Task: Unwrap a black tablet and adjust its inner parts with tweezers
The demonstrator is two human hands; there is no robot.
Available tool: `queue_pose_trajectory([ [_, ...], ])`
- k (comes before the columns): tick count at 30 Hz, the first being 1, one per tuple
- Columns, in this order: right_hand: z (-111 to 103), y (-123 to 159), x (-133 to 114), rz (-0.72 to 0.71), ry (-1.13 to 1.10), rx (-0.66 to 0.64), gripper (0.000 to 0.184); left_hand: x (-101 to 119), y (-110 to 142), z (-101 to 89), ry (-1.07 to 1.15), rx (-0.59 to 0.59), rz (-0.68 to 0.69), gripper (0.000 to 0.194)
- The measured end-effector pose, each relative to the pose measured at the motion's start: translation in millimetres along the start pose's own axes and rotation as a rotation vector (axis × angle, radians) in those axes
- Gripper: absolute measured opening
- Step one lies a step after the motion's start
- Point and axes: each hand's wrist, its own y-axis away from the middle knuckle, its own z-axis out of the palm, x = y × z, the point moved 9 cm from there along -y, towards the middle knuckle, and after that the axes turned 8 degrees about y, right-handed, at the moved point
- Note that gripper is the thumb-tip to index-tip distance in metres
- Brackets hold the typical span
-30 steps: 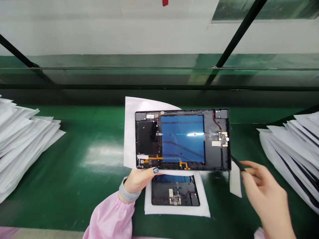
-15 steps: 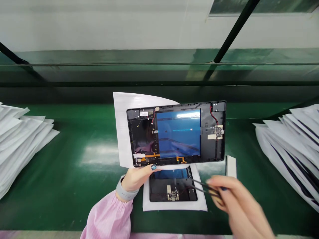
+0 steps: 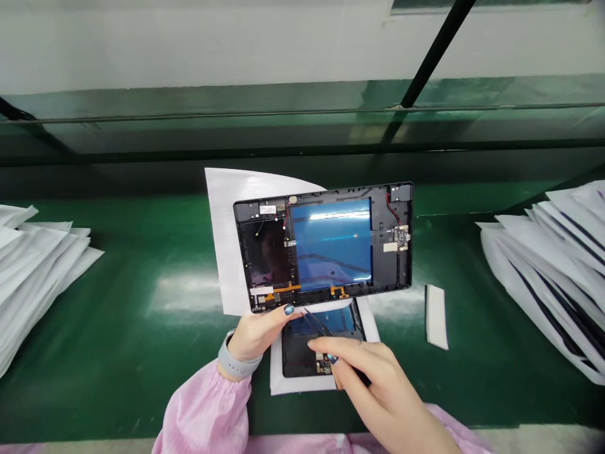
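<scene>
Under the raised tablet frame (image 3: 326, 243), what's the right hand (image 3: 373, 394) doing?

It's pinching slim black tweezers (image 3: 317, 326), closed firmly around them, and it's bringing them in just below the frame. A moment ago they were well off to the side; now their tips are pointing up at the frame's lower edge.

Are they touching it?

I can't tell. They're passing over a second tablet (image 3: 295, 356) that's lying flat beneath the frame.

And the left hand (image 3: 258, 337)?

It's gripping the frame's lower edge and keeping the frame tilted up, with a white sheet (image 3: 222, 246) sitting behind it.

What's happening farther out?

Beneath the frame, another white sheet (image 3: 275, 372) is lying under the second tablet. Right of the frame, a white strip (image 3: 437, 316) is now resting on the green mat (image 3: 142, 328), free of the tweezers. Beyond it, a right stack of white sleeves (image 3: 543, 271) is lying on the mat, and a left stack of white sleeves (image 3: 38, 265) is mirroring it on the frame's other side.
</scene>
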Motion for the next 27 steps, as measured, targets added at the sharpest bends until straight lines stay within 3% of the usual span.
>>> queue_pose_trajectory([
  [3,0.8,-5.9,-5.7,-0.023,0.004,0.022,0.039,-1.4,0.4,2.5,-0.015,-0.035,-0.02,0.027],
  [5,1.1,-7.6,-8.4,-0.04,0.007,0.027,0.039,-5.3,2.1,-5.6,-0.042,-0.037,-0.018,0.027],
  [11,0.3,-7.8,-16.2,-0.061,0.066,-0.004,0.038,-26.0,11.9,-61.5,-0.112,0.049,0.017,0.021],
  [14,0.1,-7.5,-18.0,-0.041,0.096,-0.028,0.038,-32.0,16.6,-80.5,-0.106,0.106,0.002,0.019],
  [27,0.9,-10.2,-17.1,0.019,0.111,-0.066,0.033,-39.5,25.9,-104.4,-0.177,0.133,-0.036,0.026],
])
